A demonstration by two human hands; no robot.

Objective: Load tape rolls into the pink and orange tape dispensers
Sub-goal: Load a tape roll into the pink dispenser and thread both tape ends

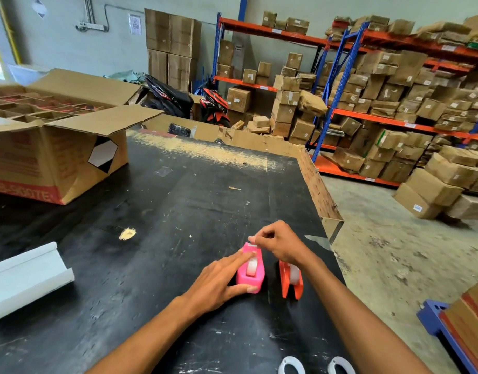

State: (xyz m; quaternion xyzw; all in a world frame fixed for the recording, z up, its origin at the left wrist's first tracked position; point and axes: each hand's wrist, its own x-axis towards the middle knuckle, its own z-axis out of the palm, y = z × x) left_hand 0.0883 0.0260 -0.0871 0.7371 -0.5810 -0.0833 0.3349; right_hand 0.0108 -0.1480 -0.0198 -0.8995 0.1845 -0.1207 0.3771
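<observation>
The pink tape dispenser stands on the black table with a clear tape roll seated inside it. My left hand grips its left side, index finger laid along the top, thumb at the near end. My right hand pinches the tape end at the dispenser's far cutter tip. Just to the right stands the orange tape dispenser, also with a pale roll in it, partly hidden under my right wrist.
An open cardboard box with dividers sits at the far left. A white plastic channel piece lies at the left edge. Two white rings lie at the near edge. The table's right edge drops to the floor; shelves of cartons stand beyond.
</observation>
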